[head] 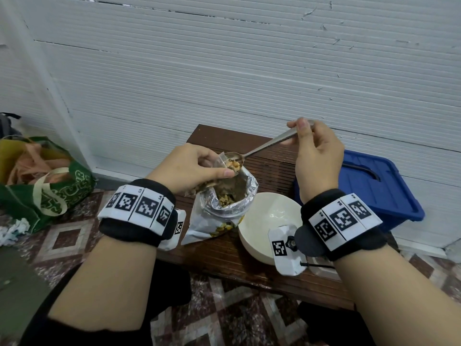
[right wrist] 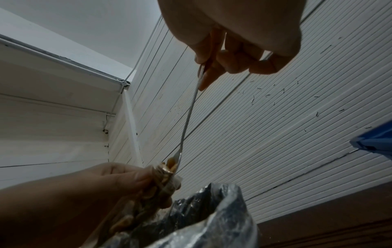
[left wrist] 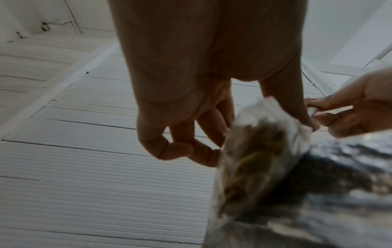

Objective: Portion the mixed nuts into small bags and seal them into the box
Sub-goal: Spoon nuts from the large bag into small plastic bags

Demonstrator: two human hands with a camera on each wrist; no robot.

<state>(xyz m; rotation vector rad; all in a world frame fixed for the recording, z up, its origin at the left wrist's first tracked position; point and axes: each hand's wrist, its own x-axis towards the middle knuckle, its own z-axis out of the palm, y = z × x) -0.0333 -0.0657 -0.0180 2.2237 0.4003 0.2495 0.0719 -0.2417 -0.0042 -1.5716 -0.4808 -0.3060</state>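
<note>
My left hand (head: 199,166) pinches a small clear bag (head: 224,166) open above the big foil nut pouch (head: 224,203), which stands open on the wooden bench (head: 224,258). My right hand (head: 316,151) holds a metal spoon (head: 264,146) by the end of its handle. The spoon's bowl, loaded with nuts, is tipped into the small bag's mouth. In the left wrist view the small bag (left wrist: 260,142) shows nuts inside. In the right wrist view the spoon (right wrist: 186,127) runs down to the bag held in the left hand (right wrist: 118,182).
An empty white bowl (head: 264,216) sits on the bench right of the pouch. A blue lidded plastic box (head: 369,186) stands at the right against the white wall. A green shopping bag (head: 45,186) lies on the tiled floor at the left.
</note>
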